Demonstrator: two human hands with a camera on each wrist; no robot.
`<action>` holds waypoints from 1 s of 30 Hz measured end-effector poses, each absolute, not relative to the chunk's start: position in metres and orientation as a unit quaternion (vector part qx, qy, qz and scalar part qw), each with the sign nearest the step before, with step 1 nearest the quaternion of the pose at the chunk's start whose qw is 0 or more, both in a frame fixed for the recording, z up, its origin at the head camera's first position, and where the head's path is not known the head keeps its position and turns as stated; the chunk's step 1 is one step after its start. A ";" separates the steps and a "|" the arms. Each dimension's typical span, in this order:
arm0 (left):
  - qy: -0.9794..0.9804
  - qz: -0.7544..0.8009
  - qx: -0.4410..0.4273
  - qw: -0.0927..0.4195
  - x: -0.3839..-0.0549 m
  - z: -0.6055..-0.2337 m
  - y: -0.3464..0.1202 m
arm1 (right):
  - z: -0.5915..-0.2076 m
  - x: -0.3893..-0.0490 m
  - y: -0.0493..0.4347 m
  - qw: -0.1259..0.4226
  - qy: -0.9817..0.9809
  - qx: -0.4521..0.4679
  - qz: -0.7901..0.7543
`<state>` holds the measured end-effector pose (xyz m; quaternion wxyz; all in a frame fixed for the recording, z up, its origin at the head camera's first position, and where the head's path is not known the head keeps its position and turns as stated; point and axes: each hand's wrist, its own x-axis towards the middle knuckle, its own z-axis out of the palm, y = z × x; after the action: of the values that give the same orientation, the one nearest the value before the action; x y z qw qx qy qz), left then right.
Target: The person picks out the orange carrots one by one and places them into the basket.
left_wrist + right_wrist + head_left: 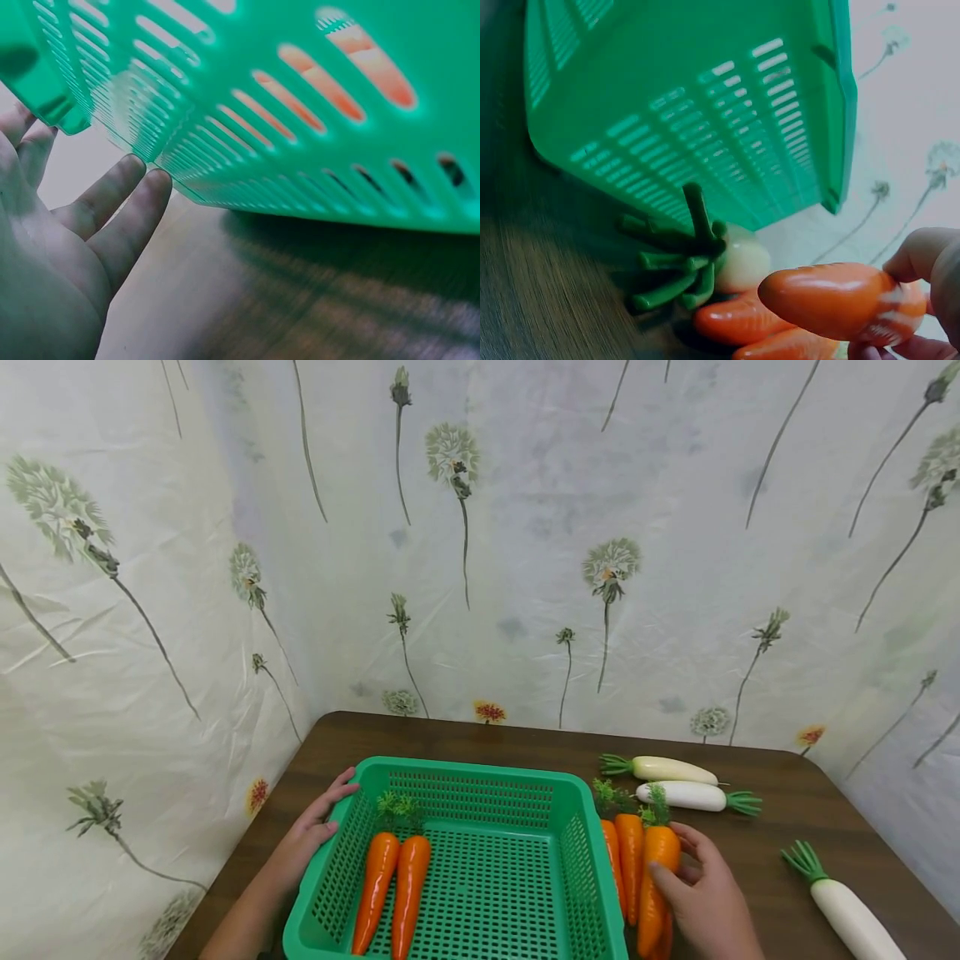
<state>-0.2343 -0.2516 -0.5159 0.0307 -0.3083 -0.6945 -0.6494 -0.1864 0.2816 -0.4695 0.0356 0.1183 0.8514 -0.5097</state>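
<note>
My right hand [708, 893] pinches an orange carrot [654, 902] with a feathery green top, just right of the green plastic basket [468, 767]. In the right wrist view the held carrot [832, 300] points its narrow end toward the basket wall, thumb on one side and fingers on the other. More carrots [630, 860] lie under and beside it, along the basket's right side. Two carrots [410, 885] lie side by side inside the basket, at its left. My left hand [307, 835] rests at the basket's left rim, its straight fingers [135, 225] against the outer wall.
Two white radishes [678, 795] with green stalks lie behind the right hand. Another white radish [855, 918] lies at the far right of the brown table [465, 739]. A white radish end with thick green stalks [742, 262] shows near the basket. Dandelion-patterned cloth [525, 568] hangs behind.
</note>
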 end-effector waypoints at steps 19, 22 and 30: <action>-0.693 -0.650 -0.311 0.031 -0.233 -0.515 -0.252 | -0.450 -0.185 0.261 0.036 0.831 0.079 -0.549; -0.691 -0.651 -0.314 0.031 -0.234 -0.515 -0.252 | -0.445 -0.187 0.257 0.038 0.829 0.070 -0.553; -0.675 -0.660 -0.329 0.023 -0.235 -0.516 -0.252 | -0.436 -0.191 0.249 0.023 0.843 0.058 -0.534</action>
<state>-0.2349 -0.2518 -0.5160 0.0227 -0.3293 -0.6750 -0.6599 -0.1908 0.2491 -0.4357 0.0234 0.0580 0.8434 -0.5336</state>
